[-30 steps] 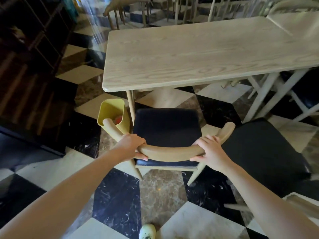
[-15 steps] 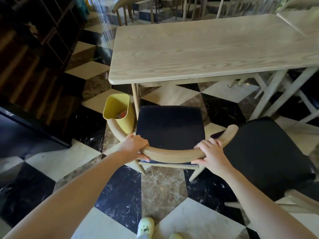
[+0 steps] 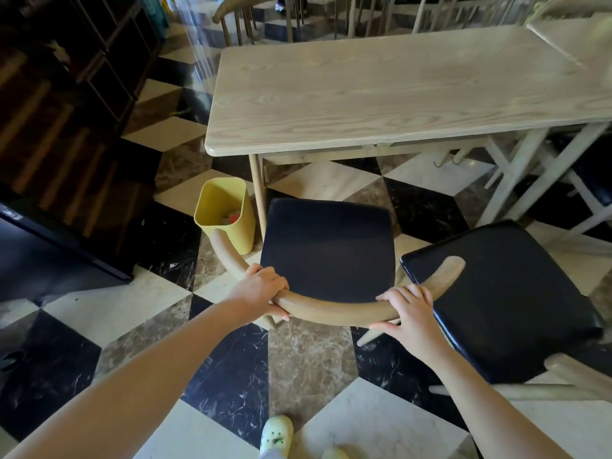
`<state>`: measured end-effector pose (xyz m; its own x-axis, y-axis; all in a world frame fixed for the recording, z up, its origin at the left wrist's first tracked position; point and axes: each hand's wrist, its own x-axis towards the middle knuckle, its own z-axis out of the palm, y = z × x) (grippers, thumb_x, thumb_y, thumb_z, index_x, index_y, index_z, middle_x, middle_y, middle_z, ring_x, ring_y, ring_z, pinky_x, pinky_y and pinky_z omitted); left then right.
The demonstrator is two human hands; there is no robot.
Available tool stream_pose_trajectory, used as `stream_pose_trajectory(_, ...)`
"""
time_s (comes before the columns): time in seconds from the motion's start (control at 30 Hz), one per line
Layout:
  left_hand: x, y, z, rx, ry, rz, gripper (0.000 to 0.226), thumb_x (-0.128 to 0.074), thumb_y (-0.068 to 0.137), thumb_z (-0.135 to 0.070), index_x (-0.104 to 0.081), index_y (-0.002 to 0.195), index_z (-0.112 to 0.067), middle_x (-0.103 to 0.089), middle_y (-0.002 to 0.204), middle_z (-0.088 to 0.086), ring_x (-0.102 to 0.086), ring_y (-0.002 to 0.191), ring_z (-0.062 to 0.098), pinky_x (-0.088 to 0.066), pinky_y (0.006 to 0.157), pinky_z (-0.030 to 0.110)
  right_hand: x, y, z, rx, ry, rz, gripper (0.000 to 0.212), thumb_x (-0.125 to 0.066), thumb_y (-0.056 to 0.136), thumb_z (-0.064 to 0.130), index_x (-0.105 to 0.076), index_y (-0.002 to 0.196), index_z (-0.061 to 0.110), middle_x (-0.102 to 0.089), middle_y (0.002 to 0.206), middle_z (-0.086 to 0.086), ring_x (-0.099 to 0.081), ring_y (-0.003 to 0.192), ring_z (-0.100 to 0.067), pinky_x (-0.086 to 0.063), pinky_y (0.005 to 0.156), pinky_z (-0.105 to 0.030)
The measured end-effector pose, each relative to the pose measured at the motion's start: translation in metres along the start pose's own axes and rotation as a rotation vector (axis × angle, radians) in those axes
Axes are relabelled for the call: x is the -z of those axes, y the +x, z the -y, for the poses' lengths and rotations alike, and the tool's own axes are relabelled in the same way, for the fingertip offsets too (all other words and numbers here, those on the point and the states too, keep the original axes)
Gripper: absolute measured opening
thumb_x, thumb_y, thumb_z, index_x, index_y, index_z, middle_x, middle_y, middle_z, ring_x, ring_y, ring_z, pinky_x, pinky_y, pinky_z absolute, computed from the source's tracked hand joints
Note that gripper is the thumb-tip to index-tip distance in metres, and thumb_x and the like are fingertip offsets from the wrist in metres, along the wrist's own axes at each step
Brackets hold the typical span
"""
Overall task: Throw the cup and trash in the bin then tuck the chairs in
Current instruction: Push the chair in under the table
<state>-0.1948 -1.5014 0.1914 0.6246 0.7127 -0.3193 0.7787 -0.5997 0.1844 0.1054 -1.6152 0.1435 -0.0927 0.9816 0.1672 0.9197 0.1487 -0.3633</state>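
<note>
While both hands, left hand (image 3: 256,288) and right hand (image 3: 409,313), keep their fingers wrapped on the chair (image 3: 328,250) back, it has slid nearer the worktop (image 3: 381,91), tucking underway.

The floor (image 3: 308,359) is polished stone laid in large diamonds of black, cream and mottled brown marble, glossy enough to catch glare. A pale wooden table (image 3: 381,91) with visible grain fills the view from 12 to 2 o'clock, standing on slim light legs. Beyond it, at 12 o'clock, a row of spindle-backed seats (image 3: 331,18) stands at further tables. Dark wooden shelving (image 3: 76,71) runs along the 10 o'clock side, deep in shadow, with a low black unit (image 3: 49,250) at 9 o'clock. Bright light falls on the floor at 11 o'clock.
</note>
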Motion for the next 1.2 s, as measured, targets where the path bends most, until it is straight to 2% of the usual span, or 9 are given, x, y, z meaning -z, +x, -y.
stream_pose_trajectory(0.1,0.008,0.011,0.009,-0.009,-0.005,0.013,0.047,-0.067,0.078,-0.05,-0.058,0.114,-0.021,-0.059,0.11,-0.004,-0.046,0.109,0.015,-0.02,0.097,0.024,-0.003,0.013,0.002,-0.004,-0.009,-0.011,0.048,-0.055,0.068,0.061,-0.063,0.093,0.021,-0.063,0.091,0.013,-0.042,0.092,-0.011,-0.023,0.089,-0.028)
stream_pose_trajectory(0.3,0.005,0.028,0.049,0.026,-0.027,-0.003,0.045,-0.07,0.076,-0.05,-0.059,0.111,-0.025,-0.061,0.11,-0.008,-0.049,0.107,0.013,-0.02,0.096,0.024,-0.018,0.044,0.011,0.017,-0.027,-0.033,0.048,-0.054,0.068,0.061,-0.062,0.094,0.022,-0.063,0.09,0.012,-0.043,0.093,-0.012,-0.022,0.091,-0.029)
stream_pose_trajectory(0.47,0.012,0.039,0.063,0.023,-0.079,-0.099,0.044,-0.072,0.074,-0.049,-0.062,0.108,-0.023,-0.063,0.107,-0.008,-0.05,0.104,0.014,-0.02,0.09,0.022,-0.023,0.07,0.006,0.055,-0.042,-0.049,0.05,-0.053,0.068,0.062,-0.063,0.094,0.02,-0.063,0.09,0.011,-0.043,0.094,-0.012,-0.022,0.092,-0.03)
stream_pose_trajectory(0.67,0.027,0.057,0.082,0.061,-0.103,-0.142,0.048,-0.073,0.068,-0.056,-0.065,0.105,-0.026,-0.065,0.102,-0.011,-0.055,0.1,0.011,-0.029,0.095,0.026,-0.024,0.113,0.005,0.077,-0.027,-0.058,0.047,-0.07,0.061,0.05,-0.067,0.09,0.014,-0.066,0.086,0.004,-0.039,0.093,-0.014,-0.021,0.089,-0.032)
stream_pose_trajectory(0.77,0.028,0.066,0.085,0.07,-0.104,-0.153,0.046,-0.074,0.068,-0.056,-0.064,0.103,-0.028,-0.065,0.101,-0.012,-0.055,0.099,0.01,-0.03,0.096,0.028,-0.018,0.123,-0.001,0.07,-0.021,-0.01,0.045,-0.081,0.063,0.042,-0.067,0.094,0.013,-0.065,0.091,0.003,-0.048,0.098,-0.02,-0.02,0.093,-0.033)
stream_pose_trajectory(0.83,0.025,0.072,0.083,0.07,-0.105,-0.173,0.045,-0.074,0.068,-0.055,-0.063,0.103,-0.029,-0.064,0.1,-0.012,-0.055,0.099,0.011,-0.032,0.096,0.029,-0.012,0.128,-0.007,0.071,-0.024,0.023,0.043,-0.081,0.065,0.04,-0.066,0.096,0.014,-0.064,0.093,0.004,-0.052,0.1,-0.024,-0.018,0.094,-0.032)
stream_pose_trajectory(1.2,0.043,0.12,0.067,0.113,-0.056,-0.203,0.049,-0.072,0.072,-0.055,-0.061,0.109,-0.025,-0.063,0.106,-0.007,-0.053,0.105,0.015,-0.029,0.097,0.03,0.003,0.18,-0.052,0.09,-0.057,0.097,0.042,-0.073,0.075,0.042,-0.061,0.106,0.017,-0.061,0.108,0.005,-0.045,0.112,-0.02,-0.017,0.1,-0.03)
